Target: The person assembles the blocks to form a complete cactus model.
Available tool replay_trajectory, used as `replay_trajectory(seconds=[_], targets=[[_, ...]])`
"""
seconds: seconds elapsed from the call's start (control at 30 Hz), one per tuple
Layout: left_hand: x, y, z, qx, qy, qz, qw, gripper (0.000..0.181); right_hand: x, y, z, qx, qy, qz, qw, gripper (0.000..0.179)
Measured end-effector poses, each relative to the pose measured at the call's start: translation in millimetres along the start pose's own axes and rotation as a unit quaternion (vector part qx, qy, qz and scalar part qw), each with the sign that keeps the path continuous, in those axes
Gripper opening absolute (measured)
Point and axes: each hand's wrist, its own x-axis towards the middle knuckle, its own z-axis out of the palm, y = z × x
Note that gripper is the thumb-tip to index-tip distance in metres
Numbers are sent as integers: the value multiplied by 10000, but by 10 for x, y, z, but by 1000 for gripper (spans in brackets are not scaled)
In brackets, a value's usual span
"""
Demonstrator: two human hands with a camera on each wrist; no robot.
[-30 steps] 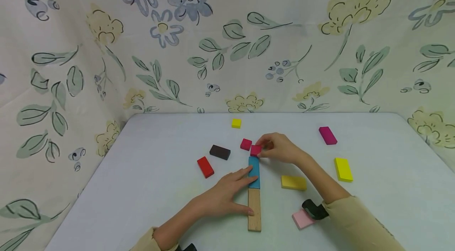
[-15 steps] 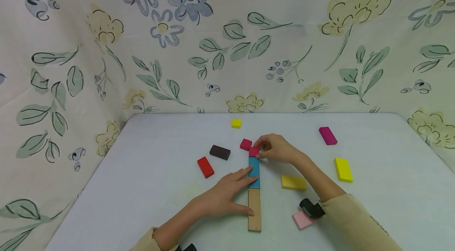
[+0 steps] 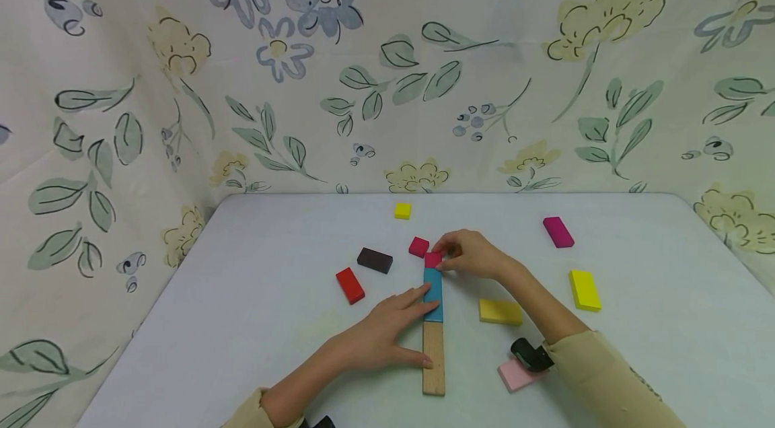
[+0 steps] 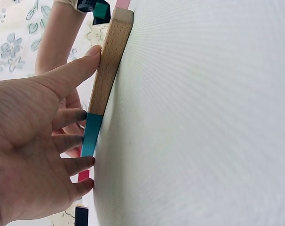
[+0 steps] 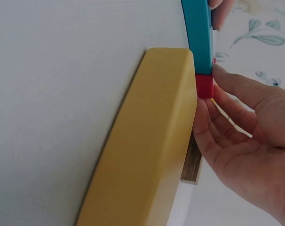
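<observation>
A natural wood block (image 3: 433, 381) and a blue block (image 3: 433, 275) lie end to end in a line pointing away from me. My left hand (image 3: 387, 327) is spread along their left side, fingertips on the blue block and thumb on the wood one. At the blue block's far end, my right hand (image 3: 475, 253) pinches a small crimson cube (image 3: 432, 260) between thumb and fingers. In the right wrist view this crimson cube (image 5: 204, 85) sits flush against the blue block (image 5: 199, 37). A second crimson cube (image 3: 418, 246) lies just beyond, to the left.
Left of the line lie a dark brown block (image 3: 375, 260) and a red block (image 3: 350, 285). A yellow cube (image 3: 402, 210) is near the back edge. To the right are mustard (image 3: 500, 311), pink (image 3: 514, 375), yellow (image 3: 584, 289) and magenta (image 3: 558, 231) blocks. A floral curtain (image 3: 387, 78) hangs behind.
My right hand has shifted slightly left and toward me, bringing the pinched crimson cube into line with the blue block's far end. The left hand has stayed in place.
</observation>
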Motion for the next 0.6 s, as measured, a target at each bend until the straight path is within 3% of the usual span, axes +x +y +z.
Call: replay_trajectory(seconds=[0.1, 0.4, 0.6], targets=[[4, -66, 37, -16, 93, 142, 9999, 85, -5, -4, 4, 15, -20, 0, 10000, 28], [-22, 113, -61, 5, -149, -138, 9998, 84, 17, -22, 14, 18, 19, 169, 9999, 24], [-13, 85, -46, 2, -98, -68, 9999, 83, 32, -41, 26, -32, 78, 279, 9996, 22]])
